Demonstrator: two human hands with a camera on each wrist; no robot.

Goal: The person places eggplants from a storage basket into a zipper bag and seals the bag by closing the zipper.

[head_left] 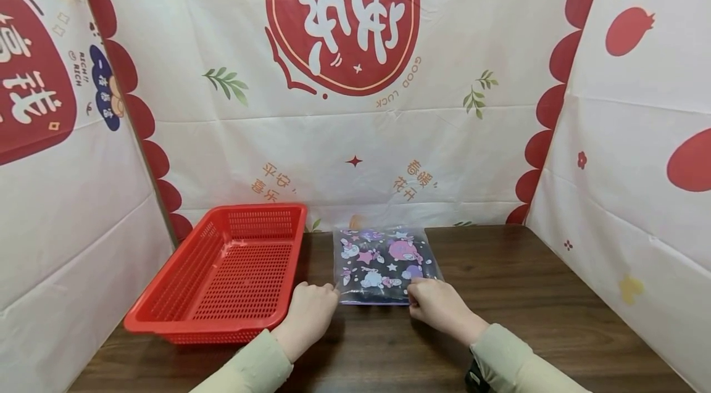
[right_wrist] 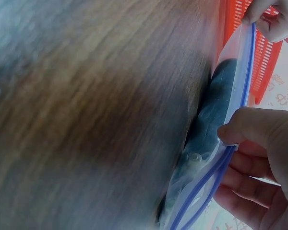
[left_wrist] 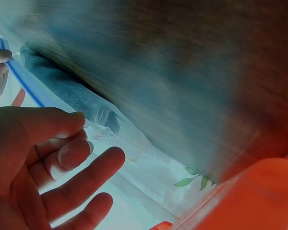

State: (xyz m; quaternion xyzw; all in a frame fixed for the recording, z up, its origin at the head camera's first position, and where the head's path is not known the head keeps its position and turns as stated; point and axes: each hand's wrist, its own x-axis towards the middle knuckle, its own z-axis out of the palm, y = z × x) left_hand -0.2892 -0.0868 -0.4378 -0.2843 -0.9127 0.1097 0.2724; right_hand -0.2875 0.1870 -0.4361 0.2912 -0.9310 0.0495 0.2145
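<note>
A clear zip bag (head_left: 383,260) with pink, purple and white cartoon prints over dark contents lies in front of me at the back of the table. My left hand (head_left: 311,313) pinches its near left corner between thumb and index finger; the other fingers spread loosely in the left wrist view. At the near right side, my right hand (head_left: 442,308) pinches a small slider (right_wrist: 231,145) on the blue zip strip (right_wrist: 247,72) between thumb and fingers. On one side of the slider the strip runs as a single line; on the other it parts into two.
A red plastic basket (head_left: 139,317) with perforated walls stands on the left, close beside my left hand. The dark wood table (head_left: 555,319) extends to the right. Printed white cloth (head_left: 355,134) hangs behind and along both sides.
</note>
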